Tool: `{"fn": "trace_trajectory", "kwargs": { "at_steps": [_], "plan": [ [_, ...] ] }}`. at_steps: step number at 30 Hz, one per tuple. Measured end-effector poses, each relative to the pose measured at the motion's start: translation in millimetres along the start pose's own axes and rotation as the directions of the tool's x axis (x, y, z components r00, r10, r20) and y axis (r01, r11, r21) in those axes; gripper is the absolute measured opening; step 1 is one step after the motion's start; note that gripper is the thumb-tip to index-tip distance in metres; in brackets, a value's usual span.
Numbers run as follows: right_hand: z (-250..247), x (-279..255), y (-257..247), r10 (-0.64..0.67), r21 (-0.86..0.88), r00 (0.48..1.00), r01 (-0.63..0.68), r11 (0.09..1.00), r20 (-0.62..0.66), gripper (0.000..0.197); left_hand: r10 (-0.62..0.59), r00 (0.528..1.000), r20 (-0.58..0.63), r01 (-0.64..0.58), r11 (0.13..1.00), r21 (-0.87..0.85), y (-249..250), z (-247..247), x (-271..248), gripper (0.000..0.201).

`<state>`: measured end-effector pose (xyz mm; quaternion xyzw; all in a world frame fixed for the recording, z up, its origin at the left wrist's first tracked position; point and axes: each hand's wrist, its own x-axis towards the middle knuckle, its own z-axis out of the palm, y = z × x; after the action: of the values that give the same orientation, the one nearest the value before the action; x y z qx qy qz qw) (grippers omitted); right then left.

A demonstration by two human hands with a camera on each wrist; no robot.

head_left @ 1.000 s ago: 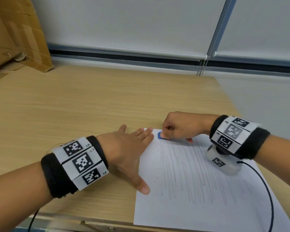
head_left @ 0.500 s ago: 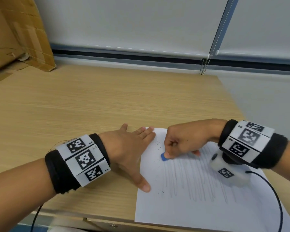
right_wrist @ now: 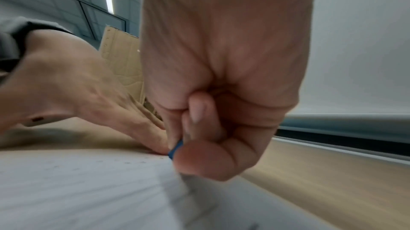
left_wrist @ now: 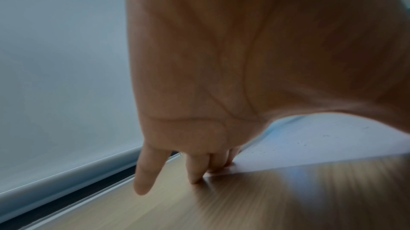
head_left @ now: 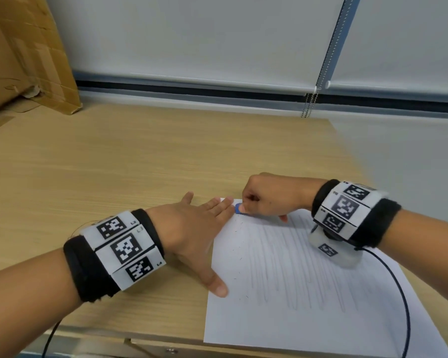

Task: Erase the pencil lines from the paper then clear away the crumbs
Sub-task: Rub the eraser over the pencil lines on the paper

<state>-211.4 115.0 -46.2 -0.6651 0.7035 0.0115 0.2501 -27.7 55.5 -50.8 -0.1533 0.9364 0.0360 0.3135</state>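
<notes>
The paper [head_left: 308, 285] lies on the wooden counter [head_left: 140, 164], in the lower right of the head view, and it sticks out past the near edge. Grey pencil lines [head_left: 295, 270] cover most of it. Little dark crumbs [head_left: 239, 250] dot its left side.

The right hand [head_left: 265, 196] is a tight grip, thumb and finger pinching a small blue eraser [head_left: 238, 208] at the top left corner of the sheet. The left hand [head_left: 192, 228] lies flat with its fingers spread. Its fingertips [left_wrist: 228, 163] press that same corner and its thumb presses the left edge lower down.

I think a few things could go wrong here. The eraser sits right at the corner, so a hard rub could fold or tear it. Only the left side is held, so a long pull to the right might wrinkle the loose part. The eraser is tiny and could pop out of the pinch. The right wrist hangs low over the lines and may smear them.
</notes>
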Motion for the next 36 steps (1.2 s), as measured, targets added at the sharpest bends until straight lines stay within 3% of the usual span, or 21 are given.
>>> {"fn": "trace_trajectory", "kwargs": {
  "at_steps": [4,9,14,19,23,28,30,33,36],
  "plan": [
    [4,-12,-7,-0.029,-0.047,0.98,0.039,0.998,0.194,0.041,-0.004,1.0,0.009,0.004,1.0,0.001,0,-1,1,0.143],
    [-1,-10,1,0.004,-0.007,0.997,-0.004,1.0,0.074,0.041,-0.012,1.0,0.018,0.012,1.0,0.011,2,-2,0,0.142],
    [-2,-11,-1,-0.002,-0.02,0.971,0.007,1.0,0.239,0.039,-0.008,1.0,-0.004,0.008,1.0,0.0,1,0,-1,0.143],
    [-4,-6,4,0.039,-0.029,0.995,-0.036,0.999,0.096,0.043,-0.016,1.0,0.008,0.016,1.0,0.015,2,-1,-1,0.142],
    [-5,-11,-1,0.026,-0.034,0.964,-0.017,0.999,0.266,0.041,-0.016,1.0,0.016,0.016,1.0,0.015,4,-3,-2,0.141],
    [-7,-6,3,0.064,-0.031,0.997,-0.063,0.998,0.033,0.042,-0.018,1.0,0.017,0.018,1.0,0.014,2,-1,-1,0.142],
    [-2,-12,2,0.041,-0.037,0.997,-0.039,0.999,0.071,0.042,-0.016,1.0,0.011,0.016,1.0,0.01,1,-1,0,0.143],
    [2,-21,-4,0.006,-0.072,0.973,0.011,0.997,0.233,0.042,-0.004,1.0,0.005,0.004,1.0,-0.005,0,0,-1,0.143],
    [0,-21,-5,0.012,-0.051,0.983,-0.003,0.999,0.181,0.043,0.006,1.0,-0.003,-0.006,1.0,-0.011,-2,2,1,0.141]
  ]
}}
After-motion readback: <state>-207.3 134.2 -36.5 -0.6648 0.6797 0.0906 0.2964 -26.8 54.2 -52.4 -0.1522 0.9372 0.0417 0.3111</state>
